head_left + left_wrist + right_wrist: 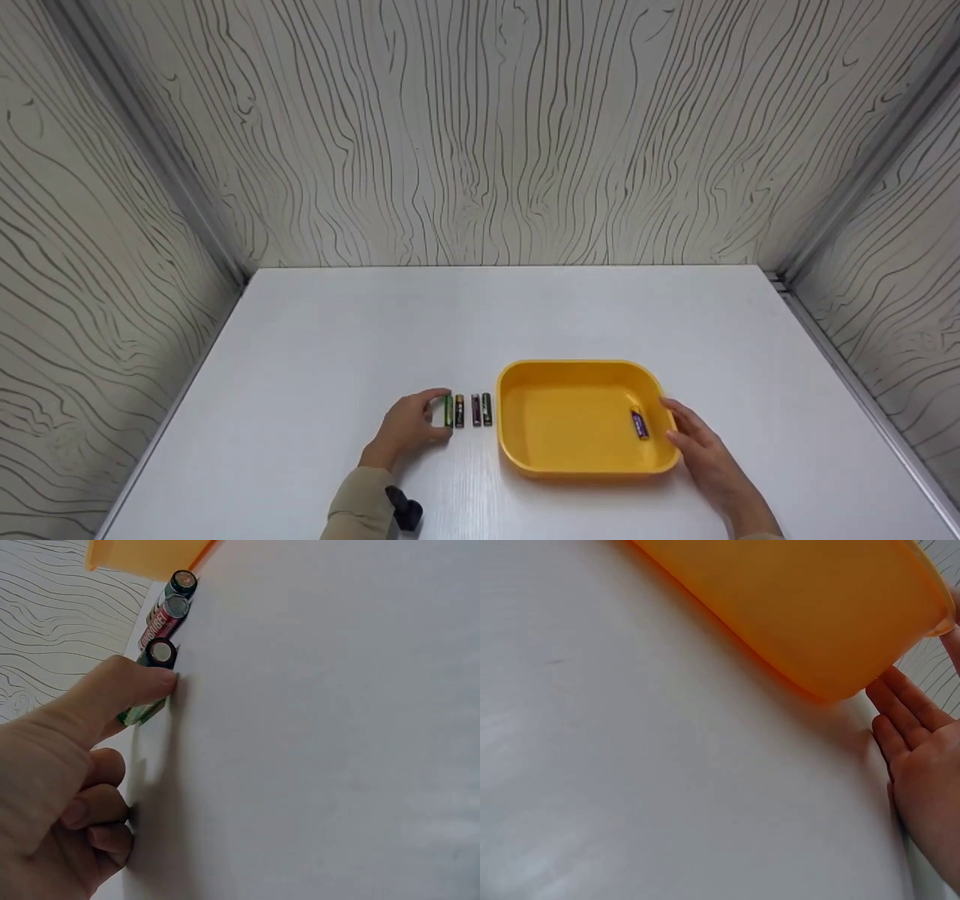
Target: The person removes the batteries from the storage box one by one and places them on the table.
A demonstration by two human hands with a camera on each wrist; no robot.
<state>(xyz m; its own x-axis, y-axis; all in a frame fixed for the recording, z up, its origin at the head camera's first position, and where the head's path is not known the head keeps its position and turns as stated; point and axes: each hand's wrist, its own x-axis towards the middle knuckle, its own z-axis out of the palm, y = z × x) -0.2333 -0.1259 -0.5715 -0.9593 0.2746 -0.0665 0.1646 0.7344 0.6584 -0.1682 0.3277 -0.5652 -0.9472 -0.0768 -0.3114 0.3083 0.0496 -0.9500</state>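
A yellow tray (pixel 576 365) stands on the white table (pixel 315 352). Inside it, near its right wall, lies a purple battery (pixel 639 424). Several batteries (pixel 475 410) lie in a row just left of the tray. My left hand (pixel 442 409) pinches the leftmost one, a green battery (pixel 448 411). In the left wrist view a fingertip (pixel 146 682) presses on the green battery (pixel 142 711), with the other fingers curled and a red battery (pixel 160 624) beyond. My right hand (pixel 679 420) lies with straight fingers (pixel 904 709) against the tray's outer right wall (pixel 802 607) and holds nothing.
Wood-grain panels (pixel 495 127) wall in the table at the back and on both sides. A black wrist-worn camera (pixel 405 511) sits on my left sleeve. The tray's corner (pixel 135 555) shows past the battery row in the left wrist view.
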